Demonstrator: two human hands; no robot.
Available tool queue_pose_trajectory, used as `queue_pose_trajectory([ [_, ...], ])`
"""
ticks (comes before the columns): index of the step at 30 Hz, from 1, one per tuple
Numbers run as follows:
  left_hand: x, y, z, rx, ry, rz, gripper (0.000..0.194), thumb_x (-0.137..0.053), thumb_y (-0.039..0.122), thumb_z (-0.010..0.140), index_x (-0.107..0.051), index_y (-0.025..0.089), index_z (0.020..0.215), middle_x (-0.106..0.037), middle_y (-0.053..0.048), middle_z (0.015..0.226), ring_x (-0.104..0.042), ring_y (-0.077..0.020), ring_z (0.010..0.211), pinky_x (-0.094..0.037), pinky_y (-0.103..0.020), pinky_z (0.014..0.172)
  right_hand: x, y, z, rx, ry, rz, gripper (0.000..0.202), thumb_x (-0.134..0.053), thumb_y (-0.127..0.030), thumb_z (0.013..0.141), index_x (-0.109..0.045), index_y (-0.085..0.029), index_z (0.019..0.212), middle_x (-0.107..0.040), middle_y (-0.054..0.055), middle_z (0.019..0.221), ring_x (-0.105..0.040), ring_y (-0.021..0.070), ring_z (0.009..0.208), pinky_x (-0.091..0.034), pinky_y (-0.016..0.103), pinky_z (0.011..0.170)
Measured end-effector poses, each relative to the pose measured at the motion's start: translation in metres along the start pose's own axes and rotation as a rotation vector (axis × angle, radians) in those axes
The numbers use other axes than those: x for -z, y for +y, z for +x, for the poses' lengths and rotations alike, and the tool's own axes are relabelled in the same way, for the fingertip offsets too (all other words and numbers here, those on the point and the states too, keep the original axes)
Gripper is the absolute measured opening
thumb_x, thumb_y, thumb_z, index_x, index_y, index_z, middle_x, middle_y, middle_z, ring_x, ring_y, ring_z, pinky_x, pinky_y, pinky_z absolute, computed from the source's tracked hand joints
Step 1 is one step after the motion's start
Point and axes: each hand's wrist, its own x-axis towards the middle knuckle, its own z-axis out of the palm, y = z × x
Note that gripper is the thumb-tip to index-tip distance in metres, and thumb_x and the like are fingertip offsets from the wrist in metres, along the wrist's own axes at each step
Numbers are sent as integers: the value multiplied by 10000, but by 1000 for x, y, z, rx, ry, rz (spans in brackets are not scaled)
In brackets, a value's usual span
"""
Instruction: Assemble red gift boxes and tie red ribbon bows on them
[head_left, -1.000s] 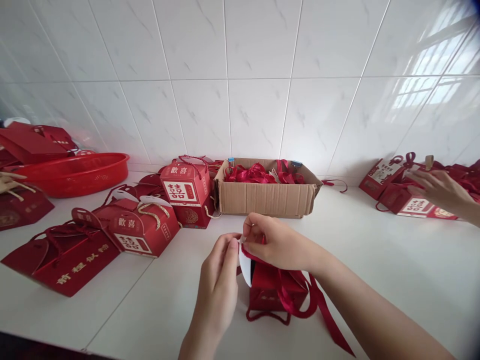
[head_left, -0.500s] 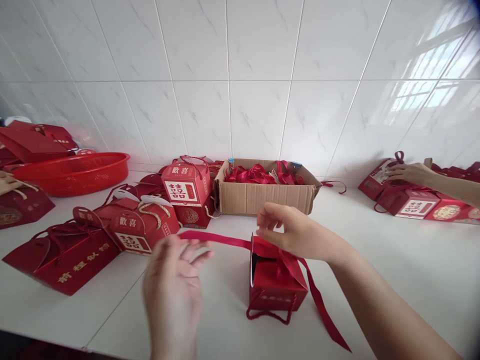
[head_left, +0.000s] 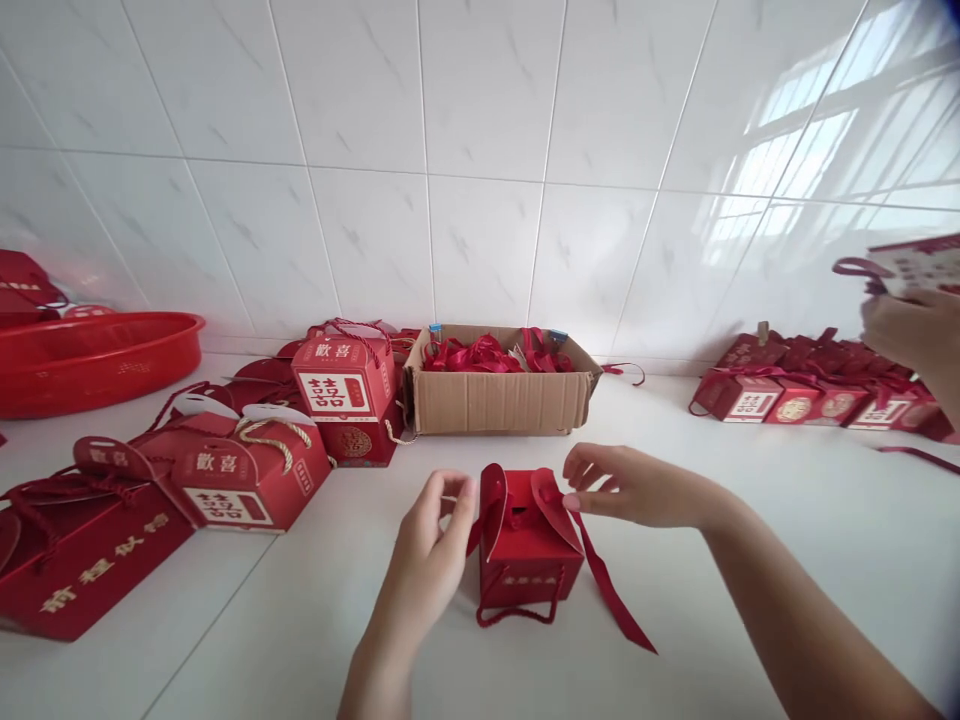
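Observation:
A small red gift box (head_left: 531, 580) stands on the counter, its two rounded flaps leaning inward over the top. From its right flap a red ribbon (head_left: 615, 597) trails down onto the counter. My left hand (head_left: 427, 545) is beside the left flap, thumb and forefinger together. More ribbon runs behind those fingers; what they grip is hidden. On the other side, my right hand (head_left: 630, 485) has curved fingers parted from the thumb, and the thumb tip touches the ribbon at the right flap. A twisted red cord handle (head_left: 517, 617) hangs at the box's front.
Behind the box is a cardboard carton (head_left: 502, 403) of red ribbons. Finished-looking red boxes (head_left: 799, 405) line the right back. Other red boxes (head_left: 240, 480) and a red plastic basin (head_left: 97, 365) occupy the left. At far right another person's hand (head_left: 911, 335) lifts a box.
My left hand has moved right, from the stretched ribbon to the box's left flap. The flaps now lean together. The other person's hand has raised a box. The view has shifted.

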Motion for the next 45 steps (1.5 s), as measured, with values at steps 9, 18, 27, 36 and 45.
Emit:
queue_pose_trajectory([
  [9,6,2,0,39,-182,45,479,-479,621,786,-418,195,575,-377,43,553,-384,-126,553,-304,-227,525,-37,58,22,117,-289,696,385,-706,-460,736,-465,-166,675,-365,-84,539,-282,44,476,-183,215,449],
  [18,26,-25,11,44,-109,208,439,-607,605,704,-497,183,648,-393,57,573,-373,-114,556,-286,-221,548,-26,95,31,117,-256,806,448,-719,-402,730,-378,-181,544,-275,-114,437,-172,26,407,-99,230,436],
  [27,5,-45,24,24,-178,400,609,-448,717,722,-576,168,491,-516,0,464,-469,-157,488,-310,-250,508,-33,133,45,154,-340,871,338,-686,-362,786,-482,-145,626,-401,-100,479,-330,25,374,-292,164,380],
  [36,-17,-40,17,-31,-36,556,588,-341,643,827,-546,194,507,-602,-25,558,-546,-178,574,-319,-253,558,-30,124,47,121,-197,827,306,-548,-317,904,-546,-151,1161,-587,79,1136,-609,192,943,-530,387,791],
  [45,-22,-28,15,-72,-22,747,596,-234,583,879,-526,209,518,-567,-50,517,-535,-206,543,-289,-275,545,-2,62,11,95,-59,718,274,-538,-320,909,-566,-179,1142,-583,74,1158,-600,194,969,-521,375,814],
])
